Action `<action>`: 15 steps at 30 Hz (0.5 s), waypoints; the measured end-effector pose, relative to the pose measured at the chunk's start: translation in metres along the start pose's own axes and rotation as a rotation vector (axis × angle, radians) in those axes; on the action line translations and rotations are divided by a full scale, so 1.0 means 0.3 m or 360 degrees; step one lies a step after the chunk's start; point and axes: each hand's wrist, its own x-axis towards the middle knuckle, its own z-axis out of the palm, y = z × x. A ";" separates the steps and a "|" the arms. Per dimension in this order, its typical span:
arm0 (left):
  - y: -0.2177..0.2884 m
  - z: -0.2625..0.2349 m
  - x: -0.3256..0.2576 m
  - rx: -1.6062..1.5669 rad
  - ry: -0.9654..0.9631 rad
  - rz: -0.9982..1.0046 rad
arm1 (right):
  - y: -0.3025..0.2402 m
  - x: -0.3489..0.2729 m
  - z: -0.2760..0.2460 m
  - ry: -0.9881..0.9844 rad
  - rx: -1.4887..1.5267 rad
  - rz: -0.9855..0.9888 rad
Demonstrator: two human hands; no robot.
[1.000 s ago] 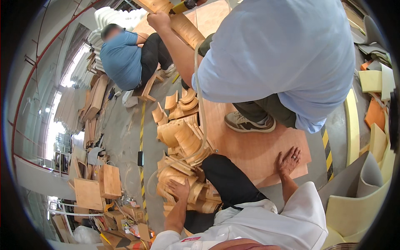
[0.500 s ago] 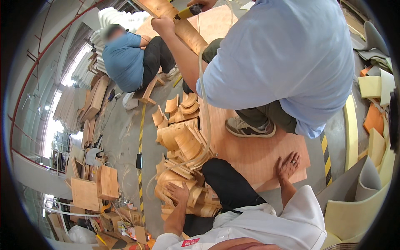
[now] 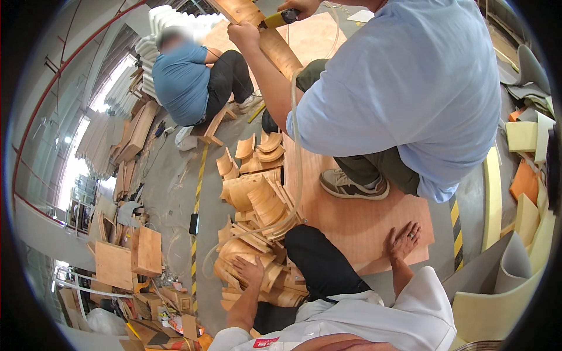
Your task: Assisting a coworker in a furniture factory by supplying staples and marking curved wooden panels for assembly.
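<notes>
Grey floor (image 3: 170,199) is partly covered by a plywood sheet (image 3: 351,228). Along its left edge, a pile of curved wooden pieces (image 3: 260,199) is loosely stacked; pieces could be toppled by uneven leaning, or snagged by the pale hose (image 3: 300,169) draped over them. The pile's long axis is directed away from the wearer, with several rounded faces turned up. The left hand (image 3: 250,270) is spread over a curved piece, the right hand (image 3: 404,241) over the sheet's near right corner; no grip is seen.
</notes>
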 end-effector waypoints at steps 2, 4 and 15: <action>0.014 -0.019 0.000 -0.0011 -0.0040 -0.0034 | -0.006 0.005 -0.006 -0.0022 0.0009 0.0018; -0.001 -0.004 0.011 -0.0010 -0.0023 -0.0022 | -0.002 0.003 0.000 -0.0036 -0.0005 0.0019; 0.001 0.018 0.016 -0.0005 0.0051 -0.0005 | 0.002 0.020 0.023 0.0029 0.0012 -0.0037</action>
